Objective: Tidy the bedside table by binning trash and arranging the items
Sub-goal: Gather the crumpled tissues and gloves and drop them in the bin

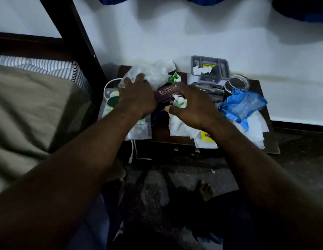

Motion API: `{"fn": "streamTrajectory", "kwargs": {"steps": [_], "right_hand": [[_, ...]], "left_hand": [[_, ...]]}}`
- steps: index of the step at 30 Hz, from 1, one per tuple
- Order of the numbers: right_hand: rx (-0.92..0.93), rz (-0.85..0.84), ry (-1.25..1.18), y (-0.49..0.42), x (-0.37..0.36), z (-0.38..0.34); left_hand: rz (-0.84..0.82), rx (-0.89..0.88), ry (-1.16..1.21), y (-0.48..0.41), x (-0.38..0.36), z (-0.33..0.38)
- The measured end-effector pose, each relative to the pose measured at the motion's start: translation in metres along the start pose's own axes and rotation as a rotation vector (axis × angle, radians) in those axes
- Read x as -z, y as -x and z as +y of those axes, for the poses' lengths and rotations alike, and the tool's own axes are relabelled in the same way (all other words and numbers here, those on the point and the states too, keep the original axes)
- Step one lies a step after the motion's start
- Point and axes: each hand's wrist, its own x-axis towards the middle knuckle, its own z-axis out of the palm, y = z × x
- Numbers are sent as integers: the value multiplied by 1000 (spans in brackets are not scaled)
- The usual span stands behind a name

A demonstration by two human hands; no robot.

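Observation:
The dark wooden bedside table [270, 147] is covered with clutter. My left hand [137, 96] reaches over its left side, fingers on a crumpled clear plastic bag [153, 74]. My right hand [193, 107] is at the middle, fingers curled round a crumpled white and green wrapper [179, 101]. Between the hands lies a maroon spectacle case [168, 92] with printed letters. White tissue paper [178, 127] spreads under my right wrist. A blue plastic bag [242, 105] lies at the right.
A grey tray [209, 69] with paper scraps stands at the back against the white wall. A clear zip pouch [110, 103] and a white cable [133, 150] sit at the left edge by the bed [30, 105]. A clear round lid [238, 83] lies behind the blue bag. Below is dark floor with my foot [204, 190].

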Motion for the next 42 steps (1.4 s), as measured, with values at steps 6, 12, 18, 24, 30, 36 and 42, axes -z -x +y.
{"fn": "streamTrajectory", "kwargs": {"steps": [6,12,18,24,30,36,42], "right_hand": [[-10,50,-28,-1,8,-2],[-94,196,-176,-7,16,1],[-177,239,-484,-8,24,-5],[-230,163,-1047,-9,24,-11],[-282,209,-1160,-10,21,-8],[-419,265,-1236,-9,16,0],[-644,171,-1351,-1,13,4]], "left_hand": [[301,2,-25,4,25,11],[664,-129,83,12,41,16],[774,-317,373,19,46,24],[387,-338,1010,28,47,37],[119,-373,1223,36,33,51],[328,-182,995,29,28,56],[73,-188,842,26,14,55]]}}
